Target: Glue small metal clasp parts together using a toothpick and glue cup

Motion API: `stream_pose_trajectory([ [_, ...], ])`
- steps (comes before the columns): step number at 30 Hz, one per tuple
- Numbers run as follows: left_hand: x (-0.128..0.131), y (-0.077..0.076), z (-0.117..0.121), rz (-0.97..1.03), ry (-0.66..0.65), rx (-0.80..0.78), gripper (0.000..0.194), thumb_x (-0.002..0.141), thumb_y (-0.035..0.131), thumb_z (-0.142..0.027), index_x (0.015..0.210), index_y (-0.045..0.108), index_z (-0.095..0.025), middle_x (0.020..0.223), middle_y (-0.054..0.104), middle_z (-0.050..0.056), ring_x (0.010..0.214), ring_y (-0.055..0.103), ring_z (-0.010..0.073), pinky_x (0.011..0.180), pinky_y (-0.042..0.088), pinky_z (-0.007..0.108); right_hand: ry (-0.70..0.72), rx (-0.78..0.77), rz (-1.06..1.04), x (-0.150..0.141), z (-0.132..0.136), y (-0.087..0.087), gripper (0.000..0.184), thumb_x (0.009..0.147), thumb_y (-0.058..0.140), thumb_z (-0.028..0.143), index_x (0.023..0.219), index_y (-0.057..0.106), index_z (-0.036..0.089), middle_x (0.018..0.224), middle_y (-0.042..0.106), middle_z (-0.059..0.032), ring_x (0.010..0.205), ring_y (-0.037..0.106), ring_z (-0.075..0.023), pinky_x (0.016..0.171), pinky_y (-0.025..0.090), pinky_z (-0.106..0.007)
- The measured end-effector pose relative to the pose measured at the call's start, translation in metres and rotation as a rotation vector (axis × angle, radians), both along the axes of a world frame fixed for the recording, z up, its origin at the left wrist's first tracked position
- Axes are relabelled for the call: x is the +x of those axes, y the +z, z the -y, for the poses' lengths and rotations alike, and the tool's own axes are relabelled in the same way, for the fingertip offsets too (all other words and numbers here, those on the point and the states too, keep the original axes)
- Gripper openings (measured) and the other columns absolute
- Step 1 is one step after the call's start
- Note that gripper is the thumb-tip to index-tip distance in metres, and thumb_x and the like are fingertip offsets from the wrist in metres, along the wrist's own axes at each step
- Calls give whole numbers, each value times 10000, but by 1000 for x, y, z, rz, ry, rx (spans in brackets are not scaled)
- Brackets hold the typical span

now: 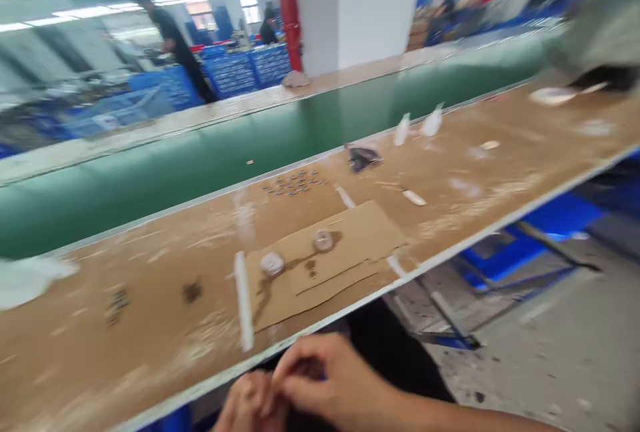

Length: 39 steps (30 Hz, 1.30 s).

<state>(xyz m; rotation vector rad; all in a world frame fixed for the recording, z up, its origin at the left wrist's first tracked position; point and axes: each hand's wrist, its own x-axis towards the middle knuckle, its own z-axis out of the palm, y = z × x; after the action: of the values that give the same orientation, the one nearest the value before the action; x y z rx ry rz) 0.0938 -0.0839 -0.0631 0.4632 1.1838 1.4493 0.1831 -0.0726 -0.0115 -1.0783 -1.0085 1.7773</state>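
Below the front edge of the workbench, my left hand (249,400) is curled up with its fingers bent. My right hand (337,379) comes in from the right, thumb and forefinger pinched together against the left fingers. Whatever lies between the two hands is too small or hidden to make out. Closest on the bench is a piece of brown cardboard (350,232). On it rest two small round whitish objects, one at the left (272,264) and another near the middle (323,240), plus a few tiny dark pieces (311,268).
Rows of small dark parts (293,183) lie behind the cardboard, near a dark crumpled item (363,157). A green conveyor belt (200,159) runs along the bench's far side. A blurred person (600,25) is at the far right. A blue stool (540,232) stands below.
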Motion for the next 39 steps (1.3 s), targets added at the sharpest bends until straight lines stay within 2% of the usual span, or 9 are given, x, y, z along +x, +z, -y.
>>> stream_pose_trajectory([
  [2,-26,11,7,39,-33,-50,392,638,736,-480,551,484,-192,542,451,-25,538,518,133,555,520,298,-28,77,-94,5,1,9,143,767,578,232,782,671,124,791,644,-24,751,604,-97,762,466,-218],
  [4,-38,22,12,150,-90,-91,340,615,794,-385,595,535,-165,611,491,-15,603,524,114,630,513,274,42,23,-130,7,-1,10,175,778,606,280,836,661,125,810,651,-41,766,603,-109,755,469,-234],
  [6,-39,32,15,242,-90,-90,250,654,786,-300,648,586,-151,655,511,-11,644,519,95,661,489,240,90,-38,-121,6,-2,9,228,771,640,338,847,659,123,811,654,-48,768,596,-111,758,466,-240],
  [9,-34,40,18,219,-64,-68,180,683,769,-263,684,633,-144,653,523,-9,621,499,86,621,463,222,107,-113,-107,3,-1,10,293,736,679,400,813,663,118,768,646,-46,727,583,-107,730,466,-238],
  [14,-34,43,21,99,-34,-97,221,644,799,-302,686,652,-143,659,565,3,615,502,91,604,462,219,103,-188,-69,0,0,16,349,669,728,440,769,671,111,703,618,-29,640,531,-79,670,453,-221],
  [23,-39,39,28,-77,-98,-20,178,720,741,-309,730,666,-148,681,579,14,654,525,110,633,474,221,123,-180,-56,4,-2,16,280,713,699,386,739,657,111,667,579,-4,602,468,-52,621,405,-194],
  [32,-32,51,22,92,-138,-63,230,702,749,-332,657,625,-143,633,536,1,606,492,97,643,470,241,145,-219,-86,4,-2,20,252,712,686,359,748,646,113,705,598,-15,631,493,-60,647,415,-203],
  [35,-30,50,24,-107,-81,-35,238,703,741,-367,689,633,-155,635,556,3,599,507,109,602,467,230,148,-236,-86,4,-3,21,306,695,706,414,736,659,114,699,598,-16,616,483,-57,632,406,-203],
  [39,-32,44,30,-686,90,192,101,786,663,-284,736,661,-196,731,611,16,701,563,138,649,466,228,169,-239,-106,6,-3,18,373,692,702,486,748,686,118,717,611,-25,613,486,-58,623,400,-204],
])
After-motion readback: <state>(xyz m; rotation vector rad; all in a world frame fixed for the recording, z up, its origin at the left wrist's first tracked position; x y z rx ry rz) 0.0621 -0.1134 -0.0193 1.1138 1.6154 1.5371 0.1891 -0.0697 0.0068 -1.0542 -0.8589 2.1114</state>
